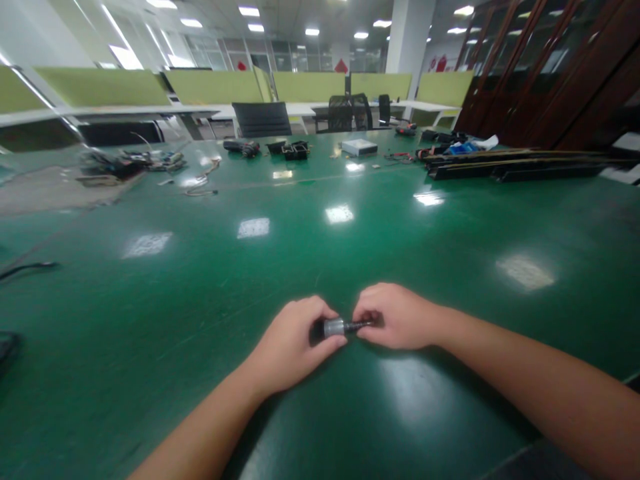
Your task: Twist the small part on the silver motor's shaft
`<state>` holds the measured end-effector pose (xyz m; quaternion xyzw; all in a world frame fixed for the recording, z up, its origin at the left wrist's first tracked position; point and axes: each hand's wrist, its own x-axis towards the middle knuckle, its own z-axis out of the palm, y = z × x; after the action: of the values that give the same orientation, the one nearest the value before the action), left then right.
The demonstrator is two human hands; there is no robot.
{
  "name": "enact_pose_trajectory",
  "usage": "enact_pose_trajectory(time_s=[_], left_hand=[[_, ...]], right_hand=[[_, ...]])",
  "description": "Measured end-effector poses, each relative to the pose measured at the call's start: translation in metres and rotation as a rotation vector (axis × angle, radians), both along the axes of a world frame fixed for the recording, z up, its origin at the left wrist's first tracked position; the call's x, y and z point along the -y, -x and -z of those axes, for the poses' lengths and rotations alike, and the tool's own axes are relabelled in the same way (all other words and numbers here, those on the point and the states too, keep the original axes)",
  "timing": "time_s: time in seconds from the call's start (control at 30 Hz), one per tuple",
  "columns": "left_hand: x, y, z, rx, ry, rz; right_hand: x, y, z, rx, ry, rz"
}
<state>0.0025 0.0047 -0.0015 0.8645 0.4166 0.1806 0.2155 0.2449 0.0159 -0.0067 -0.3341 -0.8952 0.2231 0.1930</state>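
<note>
Low over the green table, a small black-and-silver cylinder [334, 326] lies sideways between my two hands, with a thin dark shaft [354, 327] coming out of its right end. I cannot make out its exact kind. The fingers and thumb of my left hand [293, 343] are closed around the black left end, and the palm hides part of it. My right hand [397, 317] pinches the tip of the thin shaft between thumb and fingers, covering its far end.
Across the green tabletop [210, 280], the far side holds a white box [359, 147], black parts [295, 150], a dark power tool [241, 148] and long black rails [515, 165]. Tangled wires and parts [135, 163] lie at far left. A black cable [30, 268] enters from the left edge.
</note>
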Motion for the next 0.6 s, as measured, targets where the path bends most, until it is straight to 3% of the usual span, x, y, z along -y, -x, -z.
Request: enact_pose_trajectory(time_s=[0.33,0.6], left_hand=[[0.001,0.000,-0.002,-0.001,0.008,0.001],[0.002,-0.001,-0.003,-0.018,0.018,0.001]], right_hand=[[-0.009,-0.032,-0.014,0.114,0.205,0.044],[-0.009,-0.031,-0.015,0.111,0.212,0.043]])
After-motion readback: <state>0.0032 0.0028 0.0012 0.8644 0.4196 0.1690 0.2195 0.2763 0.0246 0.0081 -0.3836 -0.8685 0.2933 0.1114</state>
